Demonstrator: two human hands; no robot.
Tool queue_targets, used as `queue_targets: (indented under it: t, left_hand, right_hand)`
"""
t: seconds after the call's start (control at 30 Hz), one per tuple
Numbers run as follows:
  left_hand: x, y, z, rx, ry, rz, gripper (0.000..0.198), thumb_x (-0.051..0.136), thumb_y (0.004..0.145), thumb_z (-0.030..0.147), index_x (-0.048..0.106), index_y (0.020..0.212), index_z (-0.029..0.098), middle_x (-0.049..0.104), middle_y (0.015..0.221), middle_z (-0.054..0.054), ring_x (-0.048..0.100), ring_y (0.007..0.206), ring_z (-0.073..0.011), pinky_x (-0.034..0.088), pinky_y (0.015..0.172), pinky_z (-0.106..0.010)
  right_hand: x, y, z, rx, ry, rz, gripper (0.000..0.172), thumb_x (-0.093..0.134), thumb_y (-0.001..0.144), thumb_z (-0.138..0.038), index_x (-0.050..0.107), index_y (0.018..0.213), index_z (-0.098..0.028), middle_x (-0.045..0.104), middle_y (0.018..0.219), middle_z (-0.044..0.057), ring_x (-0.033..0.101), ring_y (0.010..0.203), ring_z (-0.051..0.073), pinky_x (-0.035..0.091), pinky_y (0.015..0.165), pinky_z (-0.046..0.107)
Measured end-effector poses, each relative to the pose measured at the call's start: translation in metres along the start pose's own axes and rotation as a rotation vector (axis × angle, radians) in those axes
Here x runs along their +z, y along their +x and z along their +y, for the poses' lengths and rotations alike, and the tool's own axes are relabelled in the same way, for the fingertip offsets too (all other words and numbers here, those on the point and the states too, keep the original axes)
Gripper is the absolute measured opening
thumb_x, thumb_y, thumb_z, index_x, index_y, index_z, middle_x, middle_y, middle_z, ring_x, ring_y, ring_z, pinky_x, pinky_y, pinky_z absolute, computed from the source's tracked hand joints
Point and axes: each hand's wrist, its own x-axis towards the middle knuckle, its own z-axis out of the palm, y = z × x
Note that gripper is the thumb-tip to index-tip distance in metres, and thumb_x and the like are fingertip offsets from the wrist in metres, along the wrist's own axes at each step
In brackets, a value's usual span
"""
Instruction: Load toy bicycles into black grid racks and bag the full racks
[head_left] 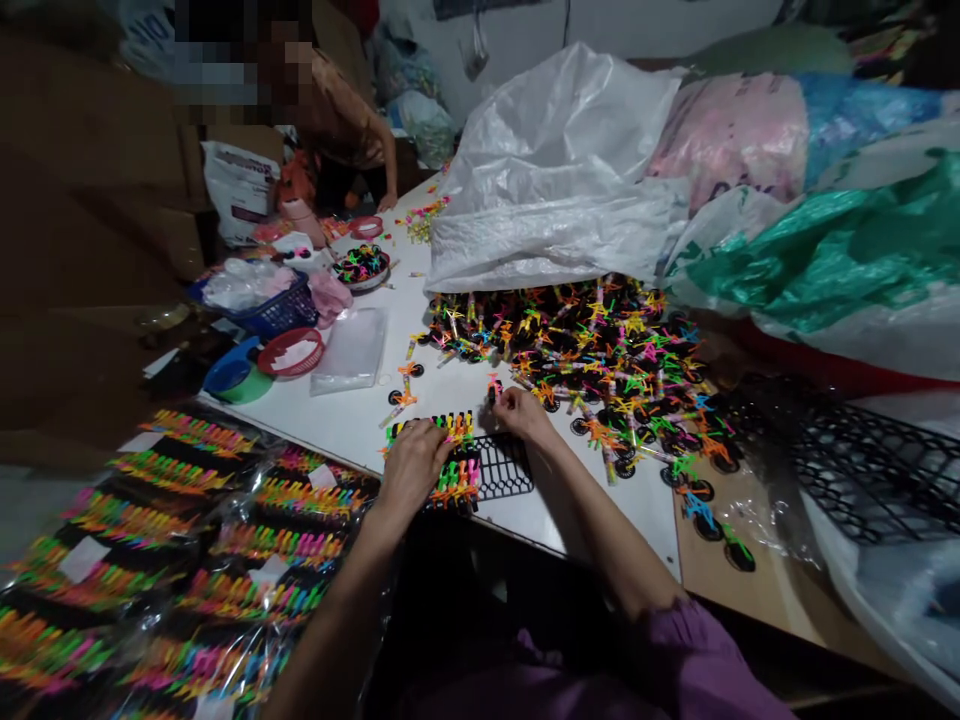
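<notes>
My left hand (415, 460) lies over a black plastic rack (504, 468) near the table's front edge, its fingers bent down among small colourful toy bicycles set in rows. Their fingertips are partly hidden by the toys. The rack's right part shows bare black grid. Just above that bare part, my right hand (521, 412) pinches a small pink and black toy bicycle (494, 388). A large heap of loose toy bicycles (585, 350) spreads behind and to the right of my right hand. One orange toy bicycle (406, 385) lies apart, beyond my left hand.
A white sack (555, 170) lies behind the heap. Left stand a red basket (291, 352), a blue basket (277, 312) and clear plastic bags (349, 348). Packed toy rows (255, 540) lie lower left, more black racks (885, 460) at right. Another person (345, 120) leans at the far end.
</notes>
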Motion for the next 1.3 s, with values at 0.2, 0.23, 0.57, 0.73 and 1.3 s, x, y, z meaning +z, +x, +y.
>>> queue_targets:
  t: [0.2, 0.23, 0.57, 0.73, 1.3]
  left_hand:
    - [0.005, -0.003, -0.014, 0.027, -0.101, 0.035, 0.025, 0.045, 0.088, 0.033, 0.063, 0.084, 0.018, 0.060, 0.078, -0.005, 0.056, 0.079, -0.0192, 0.044, 0.072, -0.031]
    - [0.003, -0.003, -0.013, 0.028, -0.095, 0.037, 0.024, 0.045, 0.088, 0.033, 0.063, 0.085, 0.018, 0.061, 0.079, -0.005, 0.056, 0.079, -0.0194, 0.044, 0.073, -0.031]
    - [0.008, 0.025, 0.030, 0.125, -0.072, -0.106, 0.018, 0.049, 0.083, 0.017, 0.062, 0.097, 0.017, 0.064, 0.087, -0.006, 0.058, 0.086, -0.0199, 0.046, 0.080, -0.032]
    - [0.019, 0.022, 0.023, 0.093, -0.187, -0.052, 0.024, 0.055, 0.083, 0.025, 0.059, 0.104, 0.017, 0.065, 0.093, -0.007, 0.060, 0.085, -0.0197, 0.047, 0.077, -0.031]
    - [0.035, 0.011, 0.020, 0.171, -0.156, 0.129, 0.018, 0.045, 0.088, 0.025, 0.061, 0.087, 0.018, 0.063, 0.078, -0.004, 0.058, 0.074, -0.0179, 0.046, 0.068, -0.030]
  right_hand:
    - [0.020, -0.059, 0.019, -0.020, 0.263, 0.020, 0.017, 0.052, 0.074, -0.029, 0.058, 0.083, -0.015, 0.061, 0.072, 0.002, 0.053, 0.064, 0.013, 0.039, 0.057, 0.022]
    - [0.023, -0.063, 0.018, 0.003, 0.279, 0.020, 0.019, 0.051, 0.076, -0.030, 0.058, 0.084, -0.015, 0.061, 0.072, 0.003, 0.054, 0.064, 0.013, 0.039, 0.058, 0.022]
    - [0.047, -0.052, 0.007, -0.258, 0.052, 0.092, 0.024, 0.041, 0.077, -0.009, 0.052, 0.098, -0.014, 0.056, 0.094, 0.008, 0.053, 0.084, 0.017, 0.041, 0.076, 0.029]
    - [0.040, -0.054, 0.007, -0.333, -0.079, -0.022, 0.027, 0.037, 0.081, -0.009, 0.047, 0.106, -0.012, 0.053, 0.097, 0.010, 0.051, 0.086, 0.018, 0.041, 0.078, 0.030]
    - [0.005, -0.033, 0.003, -0.340, -0.236, -0.230, 0.016, 0.053, 0.081, -0.025, 0.061, 0.094, -0.019, 0.064, 0.086, 0.001, 0.059, 0.077, 0.012, 0.041, 0.065, 0.018]
